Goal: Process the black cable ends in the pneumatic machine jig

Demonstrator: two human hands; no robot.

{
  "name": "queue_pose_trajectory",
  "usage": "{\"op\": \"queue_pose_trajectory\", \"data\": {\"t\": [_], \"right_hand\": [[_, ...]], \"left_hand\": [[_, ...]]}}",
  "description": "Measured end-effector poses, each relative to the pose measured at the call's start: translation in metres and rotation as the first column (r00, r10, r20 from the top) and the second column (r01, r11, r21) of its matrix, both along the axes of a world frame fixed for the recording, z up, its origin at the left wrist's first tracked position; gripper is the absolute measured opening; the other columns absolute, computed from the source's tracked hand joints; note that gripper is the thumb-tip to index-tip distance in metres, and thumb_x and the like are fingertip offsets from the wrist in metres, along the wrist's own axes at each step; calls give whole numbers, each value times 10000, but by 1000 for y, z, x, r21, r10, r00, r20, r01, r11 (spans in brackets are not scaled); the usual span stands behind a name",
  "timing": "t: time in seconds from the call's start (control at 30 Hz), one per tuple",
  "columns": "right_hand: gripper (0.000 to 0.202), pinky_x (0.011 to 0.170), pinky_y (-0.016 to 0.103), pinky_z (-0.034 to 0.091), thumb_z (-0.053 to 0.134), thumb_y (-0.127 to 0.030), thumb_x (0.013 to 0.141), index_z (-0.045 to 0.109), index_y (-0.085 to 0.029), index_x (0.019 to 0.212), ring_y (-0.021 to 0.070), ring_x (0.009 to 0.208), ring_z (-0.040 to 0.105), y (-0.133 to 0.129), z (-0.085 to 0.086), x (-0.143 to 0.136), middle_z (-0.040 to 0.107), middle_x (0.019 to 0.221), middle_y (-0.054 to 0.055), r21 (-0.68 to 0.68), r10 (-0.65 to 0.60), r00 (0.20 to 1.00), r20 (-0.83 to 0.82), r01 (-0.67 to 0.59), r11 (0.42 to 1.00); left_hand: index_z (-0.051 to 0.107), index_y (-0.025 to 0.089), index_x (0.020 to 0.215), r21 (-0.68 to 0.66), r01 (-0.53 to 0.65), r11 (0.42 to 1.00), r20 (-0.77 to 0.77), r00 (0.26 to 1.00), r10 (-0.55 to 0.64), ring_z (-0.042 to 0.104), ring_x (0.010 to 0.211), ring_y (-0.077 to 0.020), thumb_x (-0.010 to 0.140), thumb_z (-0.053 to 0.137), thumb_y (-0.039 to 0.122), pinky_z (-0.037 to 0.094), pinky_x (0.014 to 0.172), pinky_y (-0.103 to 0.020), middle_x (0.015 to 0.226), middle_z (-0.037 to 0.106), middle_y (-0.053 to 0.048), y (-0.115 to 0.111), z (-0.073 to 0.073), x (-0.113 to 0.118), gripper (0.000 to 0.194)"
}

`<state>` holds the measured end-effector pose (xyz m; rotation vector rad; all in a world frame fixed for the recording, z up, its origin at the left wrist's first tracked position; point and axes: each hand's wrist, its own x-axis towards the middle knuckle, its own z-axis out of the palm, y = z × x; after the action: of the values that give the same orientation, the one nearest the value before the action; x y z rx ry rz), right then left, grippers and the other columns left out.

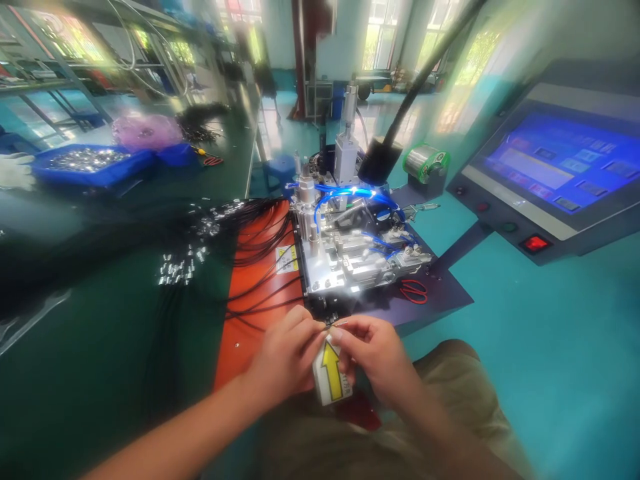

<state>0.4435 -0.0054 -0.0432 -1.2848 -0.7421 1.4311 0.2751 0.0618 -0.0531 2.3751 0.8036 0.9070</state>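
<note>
My left hand (290, 350) and my right hand (377, 353) meet at the front edge of the machine (350, 257), both closed in a pinch. Their fingertips almost touch around something small and thin that I cannot make out. Just below the fingers is a white label (330, 373) with a yellow arrow, partly covered by my right fingers. Several black cables (253, 310) cross the red-orange plate (245, 347) left of the machine, some running toward my left hand. Whether the pinched piece belongs to a cable is hidden.
A bundle of black cables with shiny metal ends (175, 267) lies on the green table (125, 333). Behind it stands a blue tray (100, 177) of small metal parts. Red-handled scissors (414, 291), a wire spool (425, 163) and a touchscreen panel (560, 160) are at right. A gloved hand (15, 172) shows far left.
</note>
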Motion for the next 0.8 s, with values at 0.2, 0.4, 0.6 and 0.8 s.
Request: {"op": "queue_pose_trajectory", "data": {"t": [0.2, 0.4, 0.6, 0.8], "right_hand": [[322, 358, 192, 425, 749, -420, 778, 640, -131, 867, 96, 362, 480, 1, 2, -1, 599, 479, -27, -36, -10, 1000, -12, 9, 999], [257, 355, 177, 401, 723, -369, 799, 644, -125, 787, 83, 362, 465, -1, 2, 6, 595, 485, -18, -30, 31, 999, -24, -31, 999], [264, 378, 187, 408, 717, -392, 810, 672, -133, 837, 98, 404, 488, -10, -1, 18, 594, 508, -18, -19, 22, 998, 61, -21, 1000], [296, 721, 286, 541, 492, -354, 943, 694, -165, 1047, 190, 751, 684, 14, -23, 120, 727, 841, 60, 12, -52, 434, 900, 95, 995]], "left_hand": [[666, 187, 1010, -31, 24, 999, 4, 1000, -24, 551, 771, -120, 945, 551, 188, 469, 668, -223, 859, 541, -31, 0, 1, 0, 132], [656, 178, 1037, -55, -7, 998, 29, 1000, 8, 559, 777, -115, 944, 550, 171, 478, 693, -222, 865, 556, -27, 0, 4, 3, 141], [660, 183, 939, -71, -19, 997, 0, 1000, 19, 565, 758, -124, 931, 583, 197, 469, 670, -234, 819, 582, -20, 0, 3, 3, 78], [659, 186, 956, -44, 18, 999, 26, 1000, -17, 578, 763, -126, 949, 549, 205, 477, 672, -225, 830, 587, -28, 1, 2, 2, 113]]}}
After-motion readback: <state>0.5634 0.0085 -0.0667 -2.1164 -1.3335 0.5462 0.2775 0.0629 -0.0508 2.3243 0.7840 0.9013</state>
